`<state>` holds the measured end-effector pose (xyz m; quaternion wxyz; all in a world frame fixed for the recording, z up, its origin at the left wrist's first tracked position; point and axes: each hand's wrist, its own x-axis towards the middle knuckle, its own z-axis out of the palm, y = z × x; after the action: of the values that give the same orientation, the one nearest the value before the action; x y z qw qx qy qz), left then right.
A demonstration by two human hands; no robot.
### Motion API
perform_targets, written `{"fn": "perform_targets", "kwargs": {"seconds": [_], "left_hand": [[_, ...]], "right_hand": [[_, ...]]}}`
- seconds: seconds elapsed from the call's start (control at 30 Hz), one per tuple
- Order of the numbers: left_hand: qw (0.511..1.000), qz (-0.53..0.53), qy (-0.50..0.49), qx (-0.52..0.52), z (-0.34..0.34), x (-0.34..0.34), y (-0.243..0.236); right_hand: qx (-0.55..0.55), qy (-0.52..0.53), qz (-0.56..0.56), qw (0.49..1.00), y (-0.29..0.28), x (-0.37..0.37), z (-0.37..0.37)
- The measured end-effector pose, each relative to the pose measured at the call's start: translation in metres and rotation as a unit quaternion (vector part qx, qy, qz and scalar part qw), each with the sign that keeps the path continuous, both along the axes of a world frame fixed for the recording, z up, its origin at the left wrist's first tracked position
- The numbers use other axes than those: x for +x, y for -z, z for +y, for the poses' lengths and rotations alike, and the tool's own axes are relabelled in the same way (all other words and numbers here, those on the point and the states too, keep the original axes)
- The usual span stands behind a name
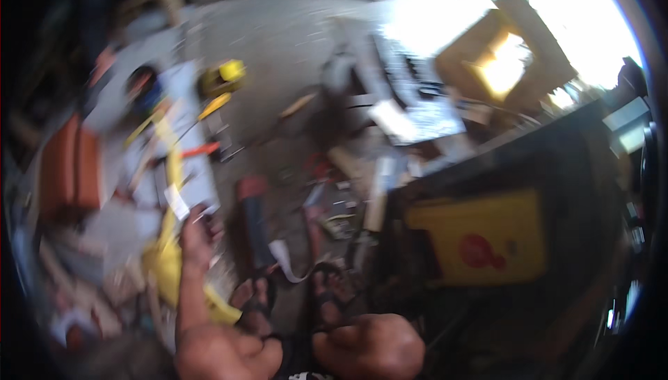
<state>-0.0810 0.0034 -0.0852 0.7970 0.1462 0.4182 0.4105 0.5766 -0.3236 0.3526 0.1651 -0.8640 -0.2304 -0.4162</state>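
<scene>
My left hand is reached forward on the left, its fingers curled in. What they close on, if anything, is lost in the blur. Right beside the fingertips is a small white flat piece, and a long yellow strip runs past the hand. To the right of the hand lies a dark blue bar-like thing with a red end. My right hand does not show.
An orange-brown box stands at the left. Yellow-handled tools and an orange-handled tool lie ahead. A dark bench-like structure with a yellow panel is at the right. My sandalled feet rest among scattered pieces.
</scene>
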Motion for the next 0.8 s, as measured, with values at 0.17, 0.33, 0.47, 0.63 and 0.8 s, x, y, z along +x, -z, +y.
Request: {"fn": "perform_targets", "kwargs": {"seconds": [0.17, 0.33, 0.47, 0.63, 0.8], "left_hand": [[0.979, -0.156, 0.106, 0.081, -0.047, 0.049, -0.019], [0.979, -0.13, 0.147, 0.053, -0.065, 0.076, -0.006], [0.971, 0.01, 0.211, 0.11, -0.075, 0.096, 0.004], [0.92, 0.174, 0.347, 0.058, -0.105, 0.066, 0.034], [0.792, 0.469, 0.279, 0.273, -0.121, 0.045, 0.011]], "right_hand": [[-0.028, -0.223, 0.131, 0.966, 0.155, -0.152, 0.066], [-0.176, -0.536, 0.412, 0.716, 0.311, -0.351, 0.167], [-0.148, -0.611, 0.55, 0.549, 0.409, -0.409, 0.187], [-0.206, -0.609, 0.489, 0.59, 0.446, -0.424, 0.175], [-0.202, -0.556, 0.365, 0.719, 0.498, -0.407, 0.181]]}}
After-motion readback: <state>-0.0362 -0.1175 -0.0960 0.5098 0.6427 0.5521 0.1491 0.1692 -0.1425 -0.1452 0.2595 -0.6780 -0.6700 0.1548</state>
